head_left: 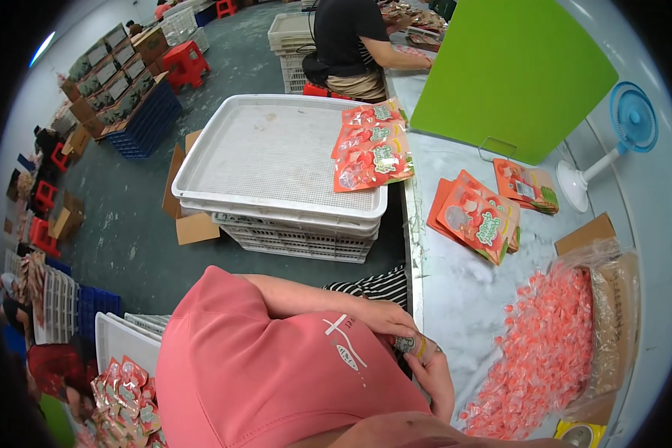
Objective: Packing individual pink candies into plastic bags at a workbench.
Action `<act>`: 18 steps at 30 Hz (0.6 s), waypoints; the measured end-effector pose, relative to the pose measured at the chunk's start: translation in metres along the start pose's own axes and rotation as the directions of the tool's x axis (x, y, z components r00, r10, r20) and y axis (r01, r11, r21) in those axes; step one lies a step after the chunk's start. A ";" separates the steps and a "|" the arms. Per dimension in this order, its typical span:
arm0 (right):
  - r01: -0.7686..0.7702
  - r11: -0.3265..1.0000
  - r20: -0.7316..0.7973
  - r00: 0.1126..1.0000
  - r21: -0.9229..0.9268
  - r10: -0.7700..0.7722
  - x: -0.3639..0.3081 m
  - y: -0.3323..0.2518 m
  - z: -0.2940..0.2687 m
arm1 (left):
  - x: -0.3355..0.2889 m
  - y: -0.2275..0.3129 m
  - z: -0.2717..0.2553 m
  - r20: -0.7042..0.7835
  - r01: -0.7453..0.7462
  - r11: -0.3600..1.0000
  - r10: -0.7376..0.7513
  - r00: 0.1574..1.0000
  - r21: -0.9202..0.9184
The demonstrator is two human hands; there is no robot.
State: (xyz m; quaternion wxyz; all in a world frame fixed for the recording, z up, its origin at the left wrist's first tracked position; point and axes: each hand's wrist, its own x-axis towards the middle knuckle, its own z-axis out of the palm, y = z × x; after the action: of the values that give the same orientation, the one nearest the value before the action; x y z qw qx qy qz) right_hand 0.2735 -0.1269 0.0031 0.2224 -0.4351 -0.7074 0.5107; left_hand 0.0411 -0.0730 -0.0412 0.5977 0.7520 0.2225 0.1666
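Observation:
In front of my body, at the table's near edge, both hands are closed round a small printed pouch (405,344). Much of the pouch is hidden by fingers, so how full it is does not show. My left hand (390,319) grips it from the far side. My right hand (433,375) has its thumb and fingers on the near side. To the right of the hands, a heap of pink-wrapped candies (537,351) spills from a cardboard box (616,328) lined with clear plastic. Beyond them lie a fanned stack of flat orange pouches (476,216) and a smaller pouch stack (526,185).
Left of the marble-patterned table (455,299), white mesh trays (261,149) are stacked, with several pouches (373,149) on top. A green panel (511,75) and a blue fan (635,118) stand at the back. A co-worker (351,45) sits beyond. Pouches (127,396) fill a crate behind me.

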 end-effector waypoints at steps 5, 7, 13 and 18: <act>0.058 0.983 -0.047 0.997 -0.175 -0.067 -0.004 -0.005 -0.001 | 0.000 -0.006 -0.002 -0.045 -0.070 0.996 0.068 0.997 -0.051; 0.108 0.972 -0.174 0.974 -0.211 -0.145 -0.006 -0.028 -0.002 | -0.002 -0.005 -0.005 -0.052 -0.102 0.992 0.098 0.994 -0.080; -0.021 0.919 -0.193 0.979 -0.393 -0.060 -0.014 -0.025 -0.013 | -0.007 -0.004 -0.011 -0.043 -0.011 0.995 0.007 0.999 -0.096; 0.033 0.899 -0.332 0.923 -0.436 -0.194 -0.011 -0.020 -0.005 | -0.008 -0.009 -0.014 -0.072 0.054 0.969 -0.073 0.995 -0.239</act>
State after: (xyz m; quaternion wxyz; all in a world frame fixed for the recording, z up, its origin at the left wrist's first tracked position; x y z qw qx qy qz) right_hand 0.2755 -0.1356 0.0250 0.2810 -0.5177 -0.7713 0.2410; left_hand 0.0262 -0.0640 -0.0461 0.6789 0.6604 0.2487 0.2027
